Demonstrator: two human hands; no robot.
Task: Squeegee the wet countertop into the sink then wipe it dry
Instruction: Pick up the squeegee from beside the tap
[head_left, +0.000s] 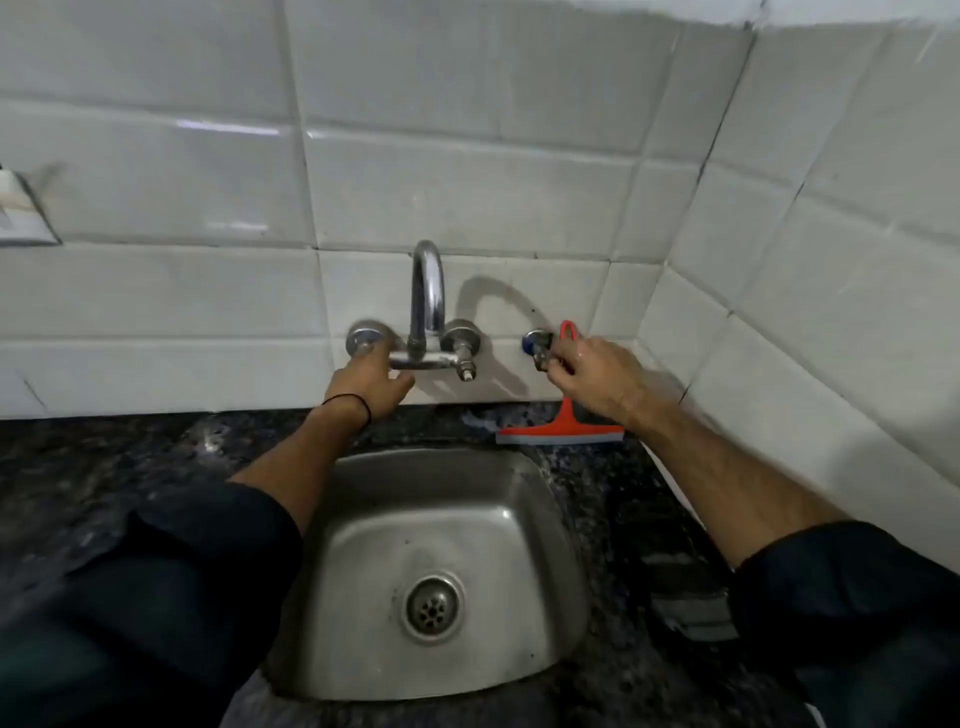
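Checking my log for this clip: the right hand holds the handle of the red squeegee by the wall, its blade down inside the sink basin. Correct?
Not quite. In the head view the right hand holds the handle of the red squeegee by the wall, but its blade is at the countertop behind the sink, not inside the basin.

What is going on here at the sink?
A person leans over a steel sink. The left hand is at the left knob of the wall tap. The right hand grips the handle of a red squeegee, which is upright against the tiled wall beside a small valve, its blade low by the dark countertop.
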